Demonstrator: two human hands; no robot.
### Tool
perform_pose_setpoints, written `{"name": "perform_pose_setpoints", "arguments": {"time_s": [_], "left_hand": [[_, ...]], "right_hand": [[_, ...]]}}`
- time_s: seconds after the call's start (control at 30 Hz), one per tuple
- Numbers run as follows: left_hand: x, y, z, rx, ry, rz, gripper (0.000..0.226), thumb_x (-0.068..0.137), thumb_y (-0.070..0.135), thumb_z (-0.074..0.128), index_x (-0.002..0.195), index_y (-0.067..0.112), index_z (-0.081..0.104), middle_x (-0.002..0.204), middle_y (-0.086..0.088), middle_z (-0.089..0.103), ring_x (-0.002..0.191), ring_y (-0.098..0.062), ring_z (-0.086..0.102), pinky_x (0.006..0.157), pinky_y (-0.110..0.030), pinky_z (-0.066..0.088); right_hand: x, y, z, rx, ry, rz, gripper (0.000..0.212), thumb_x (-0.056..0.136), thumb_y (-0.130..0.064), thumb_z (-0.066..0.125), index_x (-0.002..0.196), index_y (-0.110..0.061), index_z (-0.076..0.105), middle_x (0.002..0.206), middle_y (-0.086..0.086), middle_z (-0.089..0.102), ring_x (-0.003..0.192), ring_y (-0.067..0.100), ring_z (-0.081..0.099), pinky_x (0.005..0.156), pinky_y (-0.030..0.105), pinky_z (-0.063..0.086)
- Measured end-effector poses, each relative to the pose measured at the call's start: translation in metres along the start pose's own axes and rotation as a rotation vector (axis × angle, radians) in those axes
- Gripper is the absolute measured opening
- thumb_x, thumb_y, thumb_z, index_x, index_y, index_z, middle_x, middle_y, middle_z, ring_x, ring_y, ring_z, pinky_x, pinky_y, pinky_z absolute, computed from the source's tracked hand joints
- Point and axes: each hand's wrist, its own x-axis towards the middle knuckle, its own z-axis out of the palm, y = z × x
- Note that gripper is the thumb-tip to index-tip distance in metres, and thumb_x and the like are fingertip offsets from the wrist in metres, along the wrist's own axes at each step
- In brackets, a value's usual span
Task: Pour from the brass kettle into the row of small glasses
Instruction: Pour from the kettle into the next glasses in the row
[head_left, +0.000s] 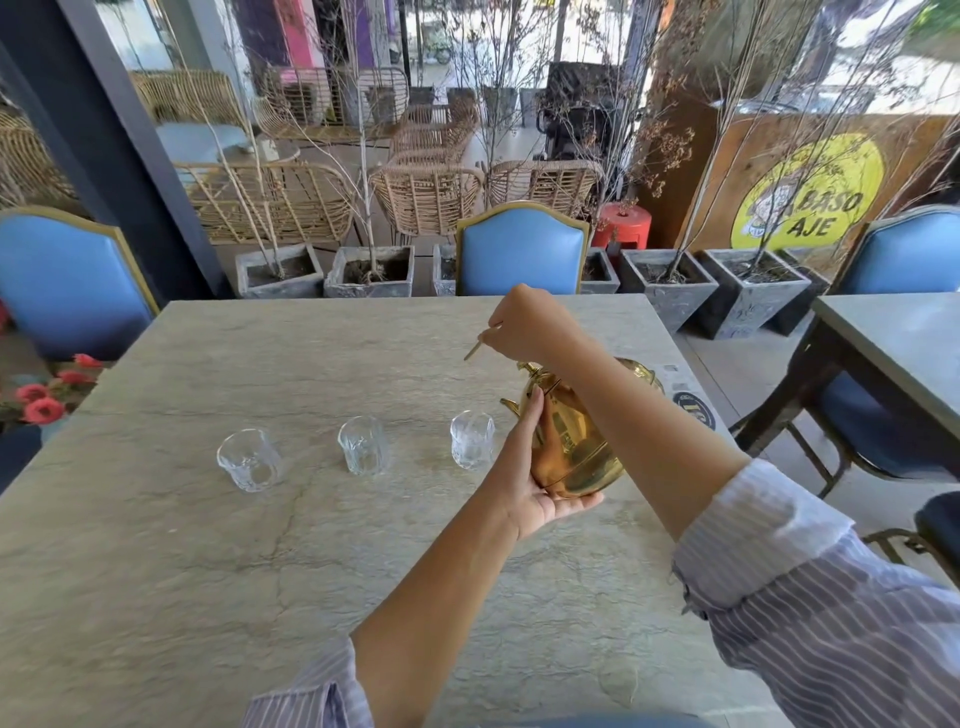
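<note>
Holding the brass kettle (571, 441) just right of the nearest glass (471, 439), our left hand (524, 483) cups its belly, our right hand (530, 327) grips its handle; all three glasses look empty, with nothing poured yet.

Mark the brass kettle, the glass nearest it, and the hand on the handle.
brass kettle (569, 447), head view, on its polished belly.
nearest glass (471, 440), head view, on its side wall, rightmost of the row.
right hand (524, 327), head view, on the back of the fist gripping the handle.
</note>
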Motion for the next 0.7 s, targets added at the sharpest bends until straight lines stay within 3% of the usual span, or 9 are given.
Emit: {"name": "perform_pose_setpoints", "arguments": {"time_s": [0.17, 0.4, 0.53, 0.6, 0.7], "left_hand": [[-0.002, 0.001, 0.004, -0.018, -0.013, 0.003, 0.085, 0.084, 0.069, 0.076, 0.149, 0.016, 0.06, 0.139, -0.024, 0.071, 0.129, -0.046, 0.066, 0.081, -0.06, 0.059], [-0.002, 0.001, 0.004, -0.028, -0.038, 0.011, 0.085, 0.084, 0.069, 0.076, 0.15, 0.018, 0.058, 0.141, -0.024, 0.069, 0.131, -0.046, 0.065, 0.083, -0.061, 0.059], [0.001, 0.0, 0.001, -0.016, -0.033, 0.011, 0.084, 0.085, 0.069, 0.075, 0.149, 0.018, 0.059, 0.139, -0.024, 0.07, 0.129, -0.046, 0.066, 0.083, -0.06, 0.06], [0.004, -0.001, -0.002, -0.002, -0.025, 0.012, 0.081, 0.086, 0.068, 0.075, 0.147, 0.017, 0.06, 0.138, -0.024, 0.071, 0.129, -0.046, 0.066, 0.09, -0.062, 0.058], [0.007, -0.003, -0.008, 0.044, -0.003, 0.014, 0.078, 0.086, 0.067, 0.074, 0.145, 0.017, 0.062, 0.137, -0.023, 0.073, 0.128, -0.045, 0.067, 0.103, -0.062, 0.054]], "right_hand": [[0.0, -0.002, -0.006, -0.01, 0.002, -0.012, 0.03, 0.081, -0.031, 0.068, 0.097, -0.006, 0.073, 0.086, 0.01, 0.069, 0.081, 0.032, 0.066, 0.066, 0.035, 0.057], [-0.003, -0.006, -0.013, -0.034, 0.004, -0.014, 0.023, 0.082, -0.029, 0.067, 0.074, -0.008, 0.061, 0.064, 0.007, 0.053, 0.068, 0.031, 0.057, 0.054, 0.029, 0.042], [-0.004, -0.006, -0.011, -0.037, 0.005, -0.021, 0.026, 0.082, -0.031, 0.066, 0.092, -0.008, 0.072, 0.08, 0.008, 0.068, 0.076, 0.031, 0.066, 0.063, 0.035, 0.057], [-0.006, -0.004, -0.008, -0.032, 0.007, -0.007, 0.029, 0.082, -0.031, 0.066, 0.098, -0.008, 0.072, 0.085, 0.008, 0.072, 0.075, 0.029, 0.067, 0.068, 0.04, 0.061], [-0.014, -0.001, -0.003, 0.002, 0.014, 0.021, 0.032, 0.083, -0.028, 0.064, 0.099, -0.002, 0.074, 0.083, 0.016, 0.075, 0.067, 0.03, 0.069, 0.063, 0.038, 0.06]]}}
